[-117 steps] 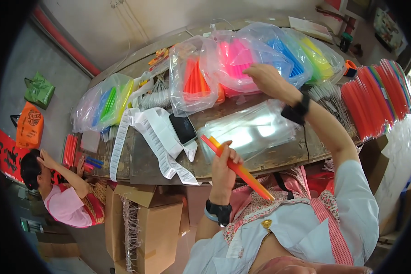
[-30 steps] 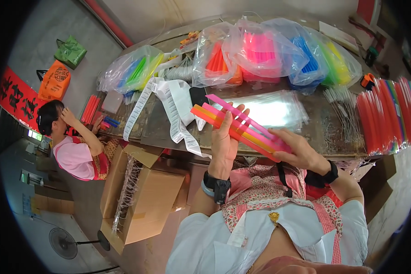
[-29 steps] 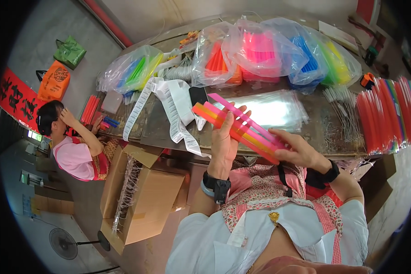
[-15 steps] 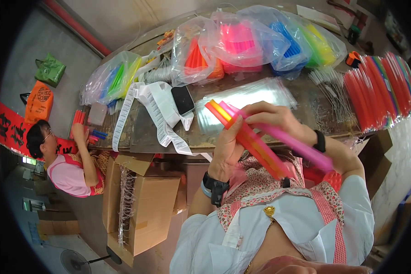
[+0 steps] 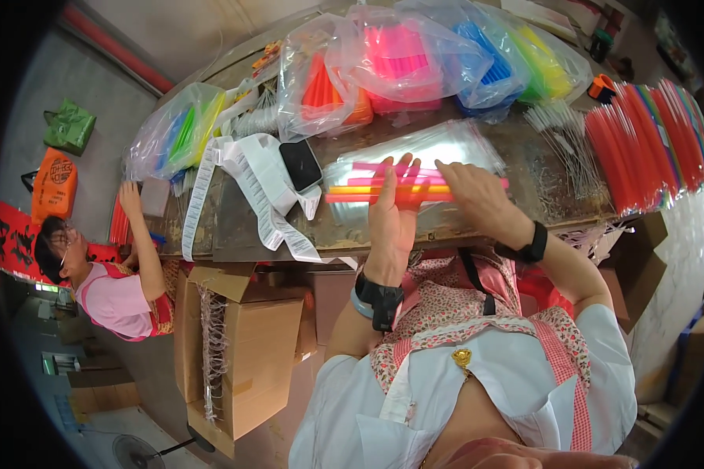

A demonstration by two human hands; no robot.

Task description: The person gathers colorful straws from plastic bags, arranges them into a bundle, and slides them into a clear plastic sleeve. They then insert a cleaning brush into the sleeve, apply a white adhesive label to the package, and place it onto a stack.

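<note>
The left hand (image 5: 392,223) grasps pink and orange straws (image 5: 355,190); whether the right hand (image 5: 483,202) also grips them, I cannot tell.

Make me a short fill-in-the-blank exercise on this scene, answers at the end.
1. The person's right hand is toward the right ends of the coloured sticks, while the ____ holds them farther left.
2. Among the bagged sticks at the back, the pink sticks lie directly between the orange-red sticks and the ____ ones.
3. The black phone lies next to a long, curling strip of ____ paper.
4. The green bag is near an ____ bag.

Missing words: left hand; blue; white; orange.
</note>
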